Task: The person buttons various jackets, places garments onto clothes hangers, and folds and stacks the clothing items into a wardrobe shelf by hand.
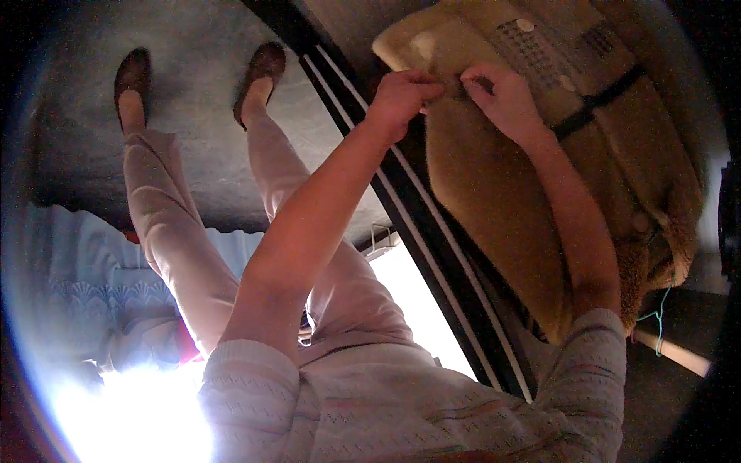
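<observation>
A large tan, fuzzy cloth item (494, 201) lies at the upper right, with a dark band across it and rows of small dark marks. My left hand (403, 100) is at its upper left edge, fingers pressed together. My right hand (505, 100) is over the cloth just to the right, with thumb and forefinger curled into a pinch. A small gap separates the two hands. Whatever lies between the fingertips of either hand is too small and dim to make out.
A dark rail (417, 193) with two pale stripes runs diagonally beside the cloth. My legs and dark shoes (261, 73) are over a grey floor (201, 100). Blue patterned fabric (100, 270) hangs at left, near bright glare. A turquoise string (660, 320) hangs by a wooden bar (675, 355).
</observation>
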Demonstrator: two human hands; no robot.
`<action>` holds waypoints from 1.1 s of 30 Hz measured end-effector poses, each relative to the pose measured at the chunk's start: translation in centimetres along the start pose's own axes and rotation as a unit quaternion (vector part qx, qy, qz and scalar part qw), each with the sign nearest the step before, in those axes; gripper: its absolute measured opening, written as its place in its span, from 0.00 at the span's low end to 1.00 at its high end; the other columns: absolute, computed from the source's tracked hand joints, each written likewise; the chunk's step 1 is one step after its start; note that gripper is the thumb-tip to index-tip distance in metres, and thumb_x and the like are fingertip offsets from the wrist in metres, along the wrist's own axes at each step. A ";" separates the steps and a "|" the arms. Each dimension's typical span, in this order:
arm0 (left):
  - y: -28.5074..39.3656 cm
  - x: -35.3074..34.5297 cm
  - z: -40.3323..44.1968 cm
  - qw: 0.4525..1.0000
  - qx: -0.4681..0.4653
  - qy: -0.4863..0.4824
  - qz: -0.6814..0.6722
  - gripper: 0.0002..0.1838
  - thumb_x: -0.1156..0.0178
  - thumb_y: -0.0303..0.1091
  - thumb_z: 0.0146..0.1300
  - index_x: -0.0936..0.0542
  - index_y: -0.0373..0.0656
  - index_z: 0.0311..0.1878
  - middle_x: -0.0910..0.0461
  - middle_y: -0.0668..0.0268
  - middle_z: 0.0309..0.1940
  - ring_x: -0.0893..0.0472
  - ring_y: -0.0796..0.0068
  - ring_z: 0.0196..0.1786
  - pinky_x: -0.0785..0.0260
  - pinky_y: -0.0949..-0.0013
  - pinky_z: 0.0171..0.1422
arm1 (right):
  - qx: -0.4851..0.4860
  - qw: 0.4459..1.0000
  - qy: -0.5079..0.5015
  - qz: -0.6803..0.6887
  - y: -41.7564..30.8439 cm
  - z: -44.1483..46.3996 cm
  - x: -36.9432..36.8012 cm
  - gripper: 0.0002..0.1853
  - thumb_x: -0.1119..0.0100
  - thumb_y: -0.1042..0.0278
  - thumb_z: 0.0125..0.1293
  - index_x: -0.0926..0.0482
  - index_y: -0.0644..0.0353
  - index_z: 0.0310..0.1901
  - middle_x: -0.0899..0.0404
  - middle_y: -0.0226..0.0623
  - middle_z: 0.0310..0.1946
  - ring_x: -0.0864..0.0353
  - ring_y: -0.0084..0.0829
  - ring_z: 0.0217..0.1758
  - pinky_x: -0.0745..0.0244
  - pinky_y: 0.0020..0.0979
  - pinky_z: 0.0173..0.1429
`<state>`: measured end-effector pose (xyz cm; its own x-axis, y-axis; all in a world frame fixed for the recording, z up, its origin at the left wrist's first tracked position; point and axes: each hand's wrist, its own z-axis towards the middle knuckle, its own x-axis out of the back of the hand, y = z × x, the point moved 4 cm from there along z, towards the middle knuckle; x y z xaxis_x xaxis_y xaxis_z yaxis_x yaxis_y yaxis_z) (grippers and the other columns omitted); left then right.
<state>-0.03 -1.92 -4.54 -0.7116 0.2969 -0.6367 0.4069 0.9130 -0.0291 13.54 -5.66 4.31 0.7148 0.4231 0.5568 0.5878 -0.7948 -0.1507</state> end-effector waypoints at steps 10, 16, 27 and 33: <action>0.0 0.5 0.7 0.996 -0.038 -0.025 0.079 0.13 0.37 0.29 0.47 0.21 0.32 0.35 0.22 0.65 0.27 0.26 0.77 0.29 0.34 0.73 0.32 | -0.043 0.999 0.013 0.012 -0.9 1.1 -1.0 0.12 0.43 0.61 0.56 0.21 0.60 0.37 0.20 0.40 0.33 0.22 0.35 0.37 0.29 0.31 0.44; 0.2 0.6 0.5 0.997 -0.010 -0.033 0.072 0.12 0.37 0.28 0.46 0.21 0.33 0.36 0.23 0.66 0.27 0.26 0.76 0.29 0.34 0.74 0.32 | 0.009 0.999 -0.030 0.033 0.0 2.1 -1.3 0.09 0.45 0.67 0.57 0.23 0.63 0.35 0.21 0.37 0.29 0.23 0.28 0.33 0.30 0.27 0.42; 0.7 0.3 0.7 0.995 -0.009 -0.088 0.052 0.13 0.40 0.37 0.53 0.22 0.37 0.38 0.23 0.69 0.28 0.28 0.80 0.30 0.36 0.75 0.33 | 0.042 0.996 -0.018 0.074 -0.4 2.0 -0.2 0.07 0.47 0.70 0.58 0.25 0.64 0.35 0.23 0.33 0.26 0.26 0.24 0.30 0.31 0.26 0.35; 1.3 -0.4 1.0 0.996 -0.035 -0.035 0.071 0.12 0.38 0.36 0.50 0.20 0.35 0.31 0.25 0.68 0.22 0.29 0.79 0.24 0.38 0.74 0.26 | 0.040 0.999 -0.004 0.022 -1.2 1.6 0.1 0.06 0.46 0.70 0.56 0.25 0.61 0.35 0.22 0.37 0.28 0.24 0.28 0.30 0.31 0.27 0.34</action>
<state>1.38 -1.16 -5.12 -0.6071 0.4067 -0.6827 0.4584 0.8810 0.1172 13.53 -4.00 3.22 0.7433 0.3930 0.5414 0.5843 -0.7755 -0.2392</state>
